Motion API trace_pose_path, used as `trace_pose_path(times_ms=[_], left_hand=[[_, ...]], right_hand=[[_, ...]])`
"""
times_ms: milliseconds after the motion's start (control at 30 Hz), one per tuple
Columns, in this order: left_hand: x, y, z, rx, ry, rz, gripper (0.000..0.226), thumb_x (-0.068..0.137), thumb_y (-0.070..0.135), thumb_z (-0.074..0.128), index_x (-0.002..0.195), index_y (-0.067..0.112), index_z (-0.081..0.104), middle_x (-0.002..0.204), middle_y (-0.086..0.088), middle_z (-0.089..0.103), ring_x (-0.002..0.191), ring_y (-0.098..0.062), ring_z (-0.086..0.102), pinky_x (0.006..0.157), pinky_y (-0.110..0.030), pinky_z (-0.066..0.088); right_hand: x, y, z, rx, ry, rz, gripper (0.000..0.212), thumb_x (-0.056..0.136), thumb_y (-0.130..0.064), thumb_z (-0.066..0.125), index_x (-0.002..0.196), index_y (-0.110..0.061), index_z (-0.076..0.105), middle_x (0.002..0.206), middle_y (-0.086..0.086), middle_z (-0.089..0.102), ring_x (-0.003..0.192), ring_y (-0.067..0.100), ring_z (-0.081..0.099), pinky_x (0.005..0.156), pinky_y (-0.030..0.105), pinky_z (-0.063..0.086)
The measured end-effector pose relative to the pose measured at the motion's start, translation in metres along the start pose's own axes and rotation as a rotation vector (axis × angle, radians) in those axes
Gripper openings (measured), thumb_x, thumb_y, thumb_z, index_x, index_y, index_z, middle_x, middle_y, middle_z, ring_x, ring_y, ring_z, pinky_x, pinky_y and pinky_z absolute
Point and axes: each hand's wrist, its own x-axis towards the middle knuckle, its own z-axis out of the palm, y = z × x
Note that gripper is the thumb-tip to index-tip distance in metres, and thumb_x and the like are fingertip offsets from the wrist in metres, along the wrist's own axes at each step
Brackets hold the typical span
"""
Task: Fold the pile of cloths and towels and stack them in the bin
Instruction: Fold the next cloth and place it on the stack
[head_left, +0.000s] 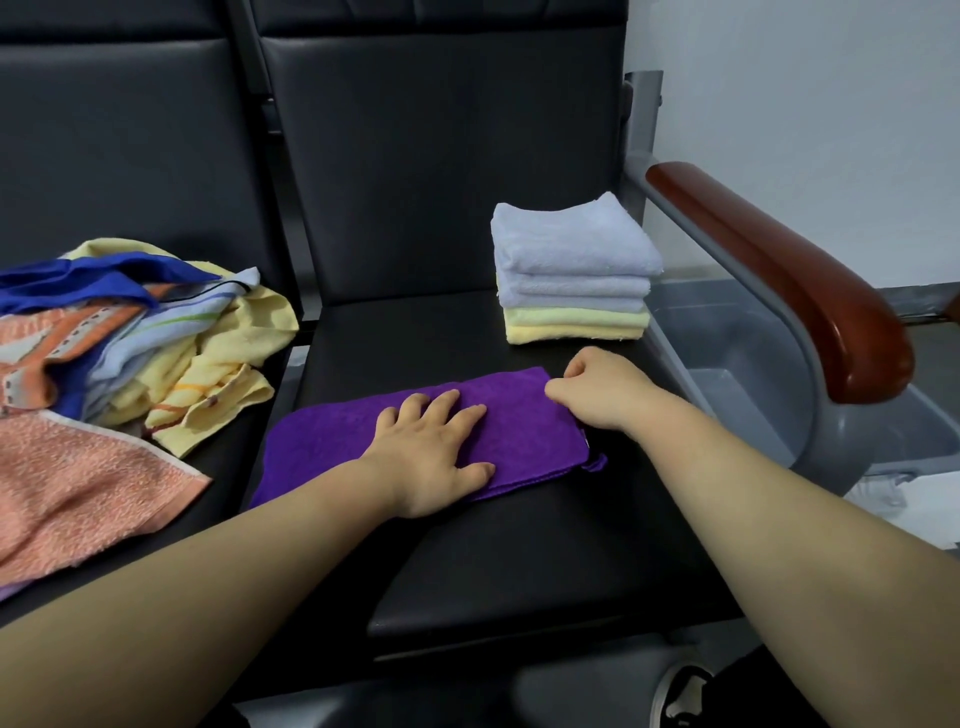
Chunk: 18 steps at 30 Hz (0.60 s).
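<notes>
The left hand (431, 452) lies flat, fingers spread, pinning the purple cloth (322, 447) on the black seat (519, 551); the right hand (597, 389) pinches its right end. Best carry that end across to meet the left edge — corners matched — while the flat palm holds the crease. The folded stack (571, 260) sits behind, with the grey bin (717, 327) beside it.

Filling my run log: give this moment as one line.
step: folding towel | left hand: flat on towel | right hand: grips towel end | stack: on seat
</notes>
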Motion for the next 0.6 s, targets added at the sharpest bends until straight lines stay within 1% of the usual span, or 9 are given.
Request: trace_pose_path(times_ms=[67, 133, 200, 267, 333, 433, 533, 567, 600], left_hand=[[-0.001, 0.000, 0.000, -0.049, 0.047, -0.020, 0.080, 0.090, 0.076, 0.040, 0.158, 0.040, 0.019, 0.168, -0.001, 0.014, 0.153, -0.031, 0.015, 0.121, -0.053, 0.019], [0.000, -0.002, -0.003, -0.071, 0.184, -0.086, 0.072, 0.090, 0.072, 0.046, 0.151, 0.034, 0.036, 0.158, -0.002, 0.033, 0.143, -0.031, 0.033, 0.114, -0.050, 0.033], [0.004, -0.012, -0.010, -0.115, 0.331, -0.206, 0.059, 0.093, 0.062, 0.051, 0.140, 0.027, 0.048, 0.141, -0.005, 0.045, 0.128, -0.032, 0.047, 0.103, -0.047, 0.045], [0.009, -0.028, -0.017, -0.213, 0.365, -0.311, 0.051, 0.096, 0.052, 0.053, 0.137, 0.022, 0.051, 0.133, -0.006, 0.047, 0.119, -0.033, 0.055, 0.096, -0.046, 0.050], [0.010, -0.043, -0.020, -0.262, 0.321, -0.372, 0.047, 0.098, 0.046, 0.054, 0.137, 0.021, 0.051, 0.134, -0.007, 0.046, 0.113, -0.033, 0.060, 0.092, -0.044, 0.052], [0.014, -0.051, -0.014, -0.250, 0.288, -0.379, 0.040, 0.098, 0.042, 0.054, 0.133, 0.021, 0.054, 0.130, -0.006, 0.052, 0.111, -0.031, 0.061, 0.089, -0.042, 0.053], [0.024, -0.052, -0.011, -0.262, 0.269, -0.401, 0.023, 0.098, 0.037, 0.052, 0.113, 0.022, 0.061, 0.114, -0.004, 0.065, 0.102, -0.029, 0.062, 0.082, -0.039, 0.052], [0.026, -0.053, -0.012, -0.256, 0.267, -0.412, 0.018, 0.098, 0.036, 0.052, 0.105, 0.021, 0.061, 0.111, -0.005, 0.065, 0.098, -0.028, 0.062, 0.079, -0.038, 0.052], [0.029, -0.054, -0.013, -0.244, 0.270, -0.411, 0.016, 0.098, 0.035, 0.053, 0.099, 0.021, 0.060, 0.110, -0.006, 0.063, 0.095, -0.028, 0.061, 0.079, -0.037, 0.051]], right_hand=[[0.005, -0.006, 0.007, -0.089, 0.078, -0.092, 0.038, 0.092, -0.038, 0.063, 0.126, -0.021, 0.061, 0.132, 0.005, 0.058, 0.110, 0.021, 0.058, 0.090, 0.038, 0.050], [0.010, -0.010, 0.019, -0.152, 0.101, -0.172, 0.048, 0.095, -0.038, 0.061, 0.141, -0.024, 0.054, 0.145, 0.004, 0.046, 0.130, 0.026, 0.047, 0.106, 0.043, 0.046], [0.015, -0.014, 0.029, -0.189, 0.098, -0.191, 0.052, 0.098, -0.039, 0.059, 0.147, -0.023, 0.050, 0.149, 0.006, 0.042, 0.135, 0.029, 0.042, 0.110, 0.046, 0.044], [0.020, -0.016, 0.035, -0.202, 0.085, -0.167, 0.052, 0.100, -0.039, 0.055, 0.149, -0.021, 0.048, 0.149, 0.008, 0.040, 0.135, 0.030, 0.042, 0.110, 0.047, 0.044], [0.024, -0.018, 0.039, -0.237, 0.084, -0.136, 0.049, 0.101, -0.038, 0.053, 0.145, -0.018, 0.051, 0.145, 0.009, 0.041, 0.133, 0.031, 0.042, 0.108, 0.047, 0.045], [0.032, -0.020, 0.040, -0.262, 0.088, -0.095, 0.038, 0.098, -0.036, 0.056, 0.131, -0.017, 0.060, 0.136, 0.008, 0.045, 0.126, 0.031, 0.044, 0.105, 0.046, 0.047], [0.040, -0.019, 0.039, -0.232, 0.069, -0.080, 0.026, 0.096, -0.031, 0.058, 0.118, -0.018, 0.063, 0.131, 0.007, 0.049, 0.121, 0.031, 0.048, 0.100, 0.043, 0.048], [0.041, -0.018, 0.038, -0.208, 0.065, -0.084, 0.023, 0.095, -0.028, 0.058, 0.115, -0.018, 0.063, 0.127, 0.006, 0.052, 0.117, 0.030, 0.051, 0.095, 0.041, 0.049], [0.043, -0.016, 0.036, -0.181, 0.068, -0.091, 0.018, 0.095, -0.026, 0.058, 0.110, -0.018, 0.062, 0.121, 0.004, 0.056, 0.109, 0.028, 0.055, 0.087, 0.038, 0.050]])
